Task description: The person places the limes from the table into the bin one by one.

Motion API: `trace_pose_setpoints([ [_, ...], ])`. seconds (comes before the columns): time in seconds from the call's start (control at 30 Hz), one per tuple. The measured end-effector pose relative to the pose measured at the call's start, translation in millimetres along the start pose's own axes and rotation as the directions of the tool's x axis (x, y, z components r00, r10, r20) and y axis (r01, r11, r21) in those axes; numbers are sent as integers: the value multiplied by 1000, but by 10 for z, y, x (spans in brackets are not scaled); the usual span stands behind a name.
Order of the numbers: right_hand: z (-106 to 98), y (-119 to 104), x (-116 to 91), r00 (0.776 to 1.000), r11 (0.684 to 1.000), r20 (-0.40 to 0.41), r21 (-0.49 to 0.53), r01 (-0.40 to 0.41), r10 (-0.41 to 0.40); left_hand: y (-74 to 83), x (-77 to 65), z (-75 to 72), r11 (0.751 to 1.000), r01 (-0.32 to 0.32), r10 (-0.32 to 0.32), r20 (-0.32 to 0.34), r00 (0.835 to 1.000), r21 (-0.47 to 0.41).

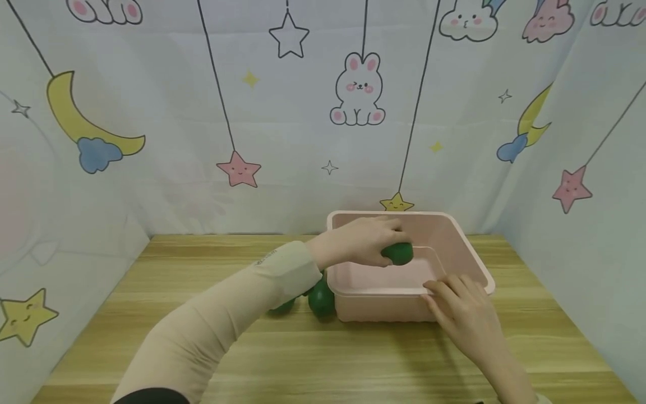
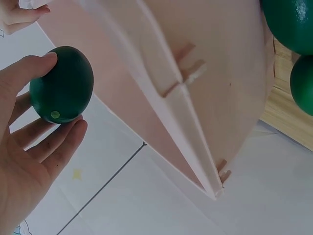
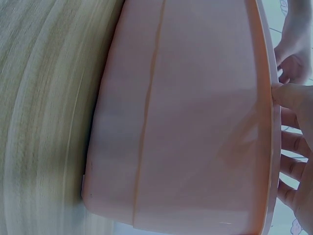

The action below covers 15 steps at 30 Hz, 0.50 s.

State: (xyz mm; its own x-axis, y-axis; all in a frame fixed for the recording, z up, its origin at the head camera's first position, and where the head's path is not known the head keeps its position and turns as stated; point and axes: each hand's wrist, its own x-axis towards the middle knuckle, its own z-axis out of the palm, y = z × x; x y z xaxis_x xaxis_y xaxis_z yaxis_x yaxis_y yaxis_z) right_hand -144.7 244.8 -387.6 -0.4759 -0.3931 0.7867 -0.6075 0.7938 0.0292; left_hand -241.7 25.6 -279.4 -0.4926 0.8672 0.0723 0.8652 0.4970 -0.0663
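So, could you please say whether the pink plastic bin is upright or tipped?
Upright: the pink plastic bin sits on the wooden table, opening facing up.

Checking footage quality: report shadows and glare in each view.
Head: soft shadow on the tan wooden tabletop in front of the pink plastic bin; left wrist: glints on the glossy green rounded object, top right; right wrist: faint shading across the bin's wall, no strong glare.

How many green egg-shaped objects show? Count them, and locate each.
3 visible: one green object in the left hand over the pink bin; a second beside the bin on the table; a third further left, partly behind the sleeve, which may hide more.
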Motion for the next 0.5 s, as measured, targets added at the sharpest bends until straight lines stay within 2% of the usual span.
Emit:
trace_pose_setpoints([
  [0.5, 3, -4, -2, 1000, 1000, 1, 0, -7, 7, 41, 15, 12, 1000, -1, 2, 34, 999, -18],
])
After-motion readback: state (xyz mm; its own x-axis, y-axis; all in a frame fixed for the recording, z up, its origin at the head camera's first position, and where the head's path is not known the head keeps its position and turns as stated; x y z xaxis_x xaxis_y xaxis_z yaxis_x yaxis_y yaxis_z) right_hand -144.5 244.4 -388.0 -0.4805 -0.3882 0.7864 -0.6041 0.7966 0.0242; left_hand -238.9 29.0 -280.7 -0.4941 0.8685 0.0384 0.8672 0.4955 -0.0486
